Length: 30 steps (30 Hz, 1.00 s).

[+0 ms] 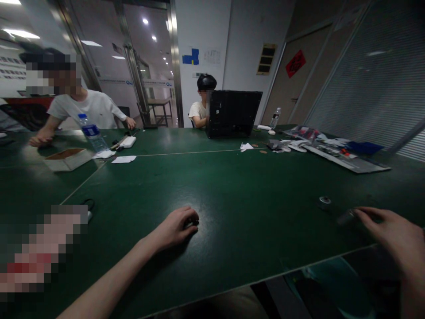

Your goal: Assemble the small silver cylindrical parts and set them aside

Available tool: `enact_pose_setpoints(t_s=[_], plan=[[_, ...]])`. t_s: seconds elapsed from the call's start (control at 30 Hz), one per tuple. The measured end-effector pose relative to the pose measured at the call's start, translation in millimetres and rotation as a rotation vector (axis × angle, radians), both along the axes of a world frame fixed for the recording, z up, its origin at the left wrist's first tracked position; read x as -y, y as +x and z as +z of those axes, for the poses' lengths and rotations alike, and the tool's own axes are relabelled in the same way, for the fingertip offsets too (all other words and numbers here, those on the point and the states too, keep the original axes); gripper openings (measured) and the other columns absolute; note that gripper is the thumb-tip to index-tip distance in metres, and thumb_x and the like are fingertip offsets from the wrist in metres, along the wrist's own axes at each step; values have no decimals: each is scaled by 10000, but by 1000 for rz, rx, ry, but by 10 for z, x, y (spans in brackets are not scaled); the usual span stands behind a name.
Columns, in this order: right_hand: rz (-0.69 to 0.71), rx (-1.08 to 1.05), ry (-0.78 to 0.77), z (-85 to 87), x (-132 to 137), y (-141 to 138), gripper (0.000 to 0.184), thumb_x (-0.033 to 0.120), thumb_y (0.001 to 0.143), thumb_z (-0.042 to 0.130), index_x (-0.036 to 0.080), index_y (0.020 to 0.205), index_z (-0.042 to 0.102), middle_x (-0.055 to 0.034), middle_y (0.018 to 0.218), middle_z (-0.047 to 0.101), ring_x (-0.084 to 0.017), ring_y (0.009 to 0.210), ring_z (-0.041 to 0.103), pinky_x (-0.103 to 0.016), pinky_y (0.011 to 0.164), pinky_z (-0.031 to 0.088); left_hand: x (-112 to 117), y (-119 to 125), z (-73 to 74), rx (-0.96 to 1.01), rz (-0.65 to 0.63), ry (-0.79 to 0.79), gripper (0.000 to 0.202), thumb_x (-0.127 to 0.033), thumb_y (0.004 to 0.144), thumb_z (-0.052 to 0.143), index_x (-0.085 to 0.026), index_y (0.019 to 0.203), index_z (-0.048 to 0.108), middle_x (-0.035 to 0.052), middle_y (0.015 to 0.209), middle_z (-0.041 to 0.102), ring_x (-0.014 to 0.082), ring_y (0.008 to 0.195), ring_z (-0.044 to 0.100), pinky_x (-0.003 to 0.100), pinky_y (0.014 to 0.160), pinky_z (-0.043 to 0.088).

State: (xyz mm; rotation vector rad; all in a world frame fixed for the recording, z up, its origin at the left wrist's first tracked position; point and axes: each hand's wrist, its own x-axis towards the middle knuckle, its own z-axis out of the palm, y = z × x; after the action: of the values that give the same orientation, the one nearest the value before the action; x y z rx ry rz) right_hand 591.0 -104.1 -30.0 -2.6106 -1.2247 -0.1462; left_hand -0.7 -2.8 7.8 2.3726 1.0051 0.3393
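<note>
My left hand (182, 226) rests on the green table (232, 190) with its fingers curled closed. Something small and dark shows between thumb and fingers, too little of it to name. At the right, my right hand (387, 228) pinches a small grey object (345, 217) between thumb and fingertips, low over the tabletop near its front edge. Blur hides what kind of object that is. Just beyond it, to the left, stands a small round metallic piece (324, 203), apart from the hand.
A black box-like case (235, 113) stands at the far side, a person (199, 110) behind it. Another person (84, 108) sits far left, near a water bottle (94, 135) and a shallow box (68, 161). A cluttered board (352, 161) lies far right.
</note>
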Motion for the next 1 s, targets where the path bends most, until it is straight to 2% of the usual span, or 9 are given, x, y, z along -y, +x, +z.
enact_pose_setpoints(t_s=[0.1,0.2,0.27,0.33,0.47,0.6,0.77,0.87,1.0], plan=[[-33,126,52,81,-7,-222,499,531,823,410,176,1068,660,-164,1147,618,-331,927,600,-391,663,454,-7,-3,-6,6,-5,8,160,-292,864,546,-179,970,589,45,948,578,166,839,543,268,733,430],[13,276,177,200,-86,-714,480,492,858,373,175,1119,622,-157,1169,599,-331,944,580,-406,650,447,-8,-7,2,2,-6,7,161,-291,865,545,-179,971,589,46,950,577,168,838,541,273,732,431],[186,271,251,284,-184,-1180,431,462,864,389,179,1088,624,-131,1130,613,-303,963,574,-391,702,461,-2,-10,19,0,-3,-1,159,-291,866,544,-179,969,591,45,955,577,169,842,539,276,736,432],[438,161,247,361,-293,-1714,389,437,867,419,178,1073,623,-109,1079,626,-272,965,576,-377,756,472,5,-12,37,-2,0,-9,159,-292,867,543,-179,968,592,45,960,576,171,848,539,278,743,433],[968,-82,61,492,-456,-2758,298,347,890,460,197,1094,617,-85,1078,622,-215,960,583,-347,820,475,9,-13,34,-6,4,-24,169,-300,867,540,-181,976,590,46,959,571,172,845,540,280,739,432],[1292,-57,-135,580,-594,-3481,257,289,865,524,193,1083,618,-82,990,641,-218,918,593,-326,779,462,-11,-11,-17,-2,2,0,157,-290,857,551,-182,966,586,42,941,570,170,826,536,272,719,419],[1515,14,-238,561,-849,-3921,194,300,852,539,177,973,627,-73,924,645,-201,816,608,-280,677,421,-32,-13,-46,-21,-24,55,117,-252,848,530,-171,919,579,39,896,554,168,805,519,261,709,400],[1542,4,-214,493,-949,-4038,160,279,868,507,173,913,619,-61,899,644,-181,791,605,-263,660,396,-39,-17,-58,-22,-21,81,76,-207,835,513,-157,858,565,36,860,545,159,770,509,255,699,398],[1512,-60,-186,443,-930,-4021,189,319,881,505,187,969,609,-53,915,637,-170,799,598,-254,670,397,-39,-21,-62,-9,-15,87,89,-224,847,515,-159,874,570,41,874,555,164,790,520,259,712,409]])
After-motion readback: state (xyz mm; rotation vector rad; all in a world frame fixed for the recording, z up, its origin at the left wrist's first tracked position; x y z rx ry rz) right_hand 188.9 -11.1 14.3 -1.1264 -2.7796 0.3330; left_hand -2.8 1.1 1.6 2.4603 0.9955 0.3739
